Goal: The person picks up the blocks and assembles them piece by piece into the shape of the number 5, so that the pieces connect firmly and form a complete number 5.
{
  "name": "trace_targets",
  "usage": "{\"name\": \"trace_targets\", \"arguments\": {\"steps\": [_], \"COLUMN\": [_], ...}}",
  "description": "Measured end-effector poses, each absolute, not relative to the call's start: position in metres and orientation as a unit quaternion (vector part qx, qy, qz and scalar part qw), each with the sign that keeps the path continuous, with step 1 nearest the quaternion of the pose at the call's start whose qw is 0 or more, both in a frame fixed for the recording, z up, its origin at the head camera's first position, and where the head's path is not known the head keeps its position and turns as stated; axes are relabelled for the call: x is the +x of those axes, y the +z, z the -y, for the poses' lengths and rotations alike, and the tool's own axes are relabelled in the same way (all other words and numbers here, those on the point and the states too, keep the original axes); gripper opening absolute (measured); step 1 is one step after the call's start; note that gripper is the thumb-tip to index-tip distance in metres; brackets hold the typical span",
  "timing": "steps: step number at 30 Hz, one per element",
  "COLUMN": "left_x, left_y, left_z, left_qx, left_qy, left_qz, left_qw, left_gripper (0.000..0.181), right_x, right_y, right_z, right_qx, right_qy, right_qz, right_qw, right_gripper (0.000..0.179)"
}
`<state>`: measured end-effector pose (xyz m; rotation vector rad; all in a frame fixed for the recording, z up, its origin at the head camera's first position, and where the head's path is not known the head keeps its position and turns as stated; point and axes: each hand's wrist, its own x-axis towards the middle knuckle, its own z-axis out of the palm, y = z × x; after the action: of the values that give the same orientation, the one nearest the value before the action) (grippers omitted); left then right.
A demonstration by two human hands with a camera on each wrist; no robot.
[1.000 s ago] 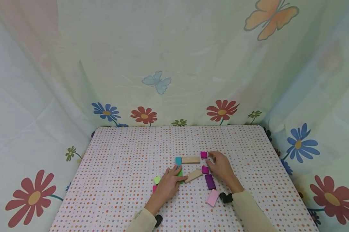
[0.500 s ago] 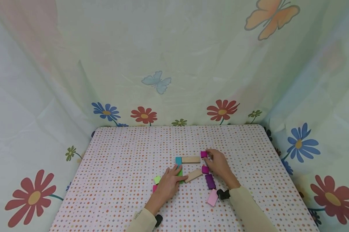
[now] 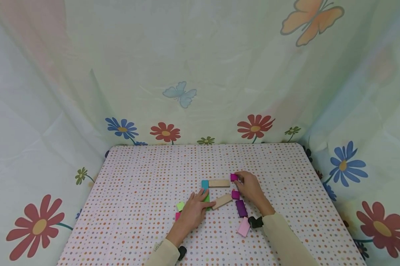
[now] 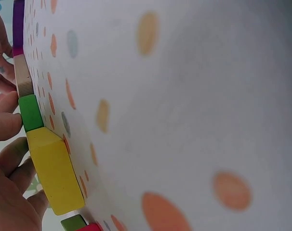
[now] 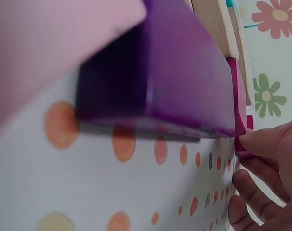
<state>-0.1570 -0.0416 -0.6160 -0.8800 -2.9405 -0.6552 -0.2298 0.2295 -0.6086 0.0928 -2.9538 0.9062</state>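
Magenta cube (image 3: 234,177) sits in right fingers (image 3: 242,174); left sleeve (image 3: 165,255) lettering (image 3: 158,246) is unreadable.

Table (image 3: 143,173), whitish top with small dots, many orange, rounded far corners; pale printed curtain (image 3: 120,55) hangs behind and down both sides, creased; orange butterfly (image 3: 313,18) high on the right, light-blue butterfly (image 3: 181,94) lower, near the middle; along the table's far edge, left to right: blue flower (image 3: 121,129), red flower (image 3: 165,132), small green flower (image 3: 206,140), second red flower (image 3: 255,128); left side, big red bloom (image 3: 38,226); right side, blue bloom (image 3: 342,165) above large red bloom (image 3: 380,226)
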Motion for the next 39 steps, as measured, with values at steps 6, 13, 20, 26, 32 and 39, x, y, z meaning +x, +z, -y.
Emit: {"name": "trace_targets", "arguments": {"steps": [6, 13, 20, 26, 32, 39], "left_x": [-0.157, -0.157, -0.157, -0.154, -0.153, -0.154], "left_y": [-0.616, -0.613, -0.612, -0.612, -0.611, -0.61], "left_z": [0.042, 0.041, 0.041, 0.042, 0.041, 0.04], "left_qx": [-0.283, -0.276, -0.272, -0.273, -0.273, -0.273], "left_qy": [-0.207, -0.206, -0.204, -0.203, -0.203, -0.203], "left_qz": [0.937, 0.939, 0.94, 0.94, 0.94, 0.94], "left_qw": [0.005, -0.007, -0.011, -0.008, -0.008, -0.013], "left_gripper": [0.039, 0.038, 0.039, 0.04, 0.041, 0.041], "right_x": [-0.228, -0.225, -0.219, -0.214, -0.211, -0.209], "right_y": [-0.608, -0.607, -0.601, -0.6, -0.603, -0.604], "right_z": [-0.23, -0.232, -0.233, -0.234, -0.234, -0.235], "right_qx": [0.027, 0.02, 0.042, 0.047, 0.04, 0.045], "right_qy": [0.295, 0.288, 0.298, 0.312, 0.316, 0.324], "right_qz": [0.955, 0.957, 0.952, 0.948, 0.947, 0.945], "right_qw": [0.021, 0.029, 0.052, 0.033, 0.022, 0.015], "right_gripper": [0.039, 0.037, 0.036, 0.036, 0.037, 0.037]}}
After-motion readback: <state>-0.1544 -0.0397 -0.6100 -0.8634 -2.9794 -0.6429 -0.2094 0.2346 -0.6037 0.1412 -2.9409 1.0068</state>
